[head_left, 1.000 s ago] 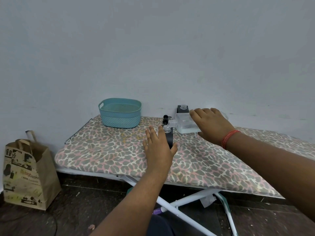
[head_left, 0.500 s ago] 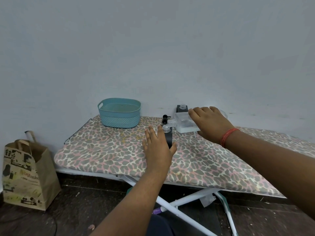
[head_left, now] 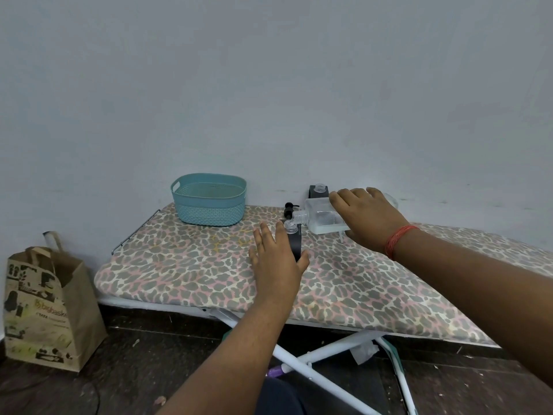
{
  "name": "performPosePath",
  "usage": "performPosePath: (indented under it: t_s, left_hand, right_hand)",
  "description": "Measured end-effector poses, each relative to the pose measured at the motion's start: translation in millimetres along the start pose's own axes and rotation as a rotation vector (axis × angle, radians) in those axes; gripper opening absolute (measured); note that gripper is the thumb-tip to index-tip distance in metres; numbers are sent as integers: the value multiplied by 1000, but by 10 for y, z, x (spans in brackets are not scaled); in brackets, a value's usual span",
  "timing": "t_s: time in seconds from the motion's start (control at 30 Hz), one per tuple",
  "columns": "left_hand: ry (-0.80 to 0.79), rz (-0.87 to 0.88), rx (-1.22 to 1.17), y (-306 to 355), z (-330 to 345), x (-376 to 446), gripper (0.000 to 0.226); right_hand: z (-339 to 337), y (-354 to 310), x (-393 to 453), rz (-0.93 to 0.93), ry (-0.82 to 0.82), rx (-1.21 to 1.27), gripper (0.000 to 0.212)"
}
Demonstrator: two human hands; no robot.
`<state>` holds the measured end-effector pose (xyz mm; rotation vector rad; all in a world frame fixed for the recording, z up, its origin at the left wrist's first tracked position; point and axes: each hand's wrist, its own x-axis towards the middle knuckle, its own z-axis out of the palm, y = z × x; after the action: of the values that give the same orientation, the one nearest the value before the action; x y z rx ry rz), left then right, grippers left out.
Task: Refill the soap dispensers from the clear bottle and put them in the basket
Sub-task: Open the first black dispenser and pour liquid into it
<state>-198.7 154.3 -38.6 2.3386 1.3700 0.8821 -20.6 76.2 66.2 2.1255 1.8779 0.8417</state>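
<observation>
Leopard-print ironing board [head_left: 185, 265] beside a "bigbasket" paper bag [head_left: 45, 307]: left hand [head_left: 276, 262] is gripping the black dispenser [head_left: 294, 245]; right hand [head_left: 366, 218] is tipping the clear bottle [head_left: 318, 217] onto its neck, teal basket [head_left: 209, 202] nearby.

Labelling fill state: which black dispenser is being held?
The near dispenser, gripped by the left hand under the clear bottle. The other stands untouched by the wall.

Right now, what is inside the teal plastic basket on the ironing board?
The teal plastic basket shows only its perforated inner wall; no dispenser rises above the rim. Its front wall hides the bottom.
</observation>
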Motion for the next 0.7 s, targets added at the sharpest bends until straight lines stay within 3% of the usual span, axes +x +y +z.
performPosePath:
  t_s: [0.7]
  left_hand:
    - [-31,-6,35,25,-55,0,90]
  right_hand:
    - [23,-14,-13,16,22,-20,74]
